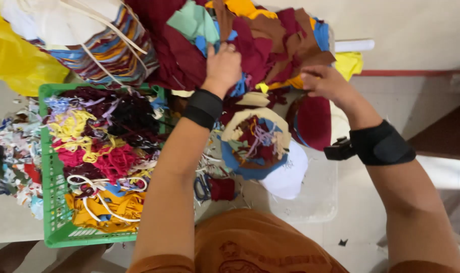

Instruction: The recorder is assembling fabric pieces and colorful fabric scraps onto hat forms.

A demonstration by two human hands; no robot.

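Note:
My left hand point(222, 66) reaches up into a heap of cut fabric pieces point(260, 45), maroon, brown, blue, orange and mint, and its fingers are dug into the cloth. My right hand point(325, 82) pinches the brown and maroon pieces at the heap's right edge. Both wrists wear black bands. Below the hands lies a stack of round cap-shaped pieces point(255, 139) with scraps in it, and a maroon piece point(313, 121) lies to its right.
A green plastic basket point(52, 202) full of coloured strips and cords stands at the left. A tied bundle of striped cloth point(103, 45) lies at top left beside a yellow bag point(12, 55). Scissors point(202, 187) lie near my body. A clear tray point(311, 197) sits at right.

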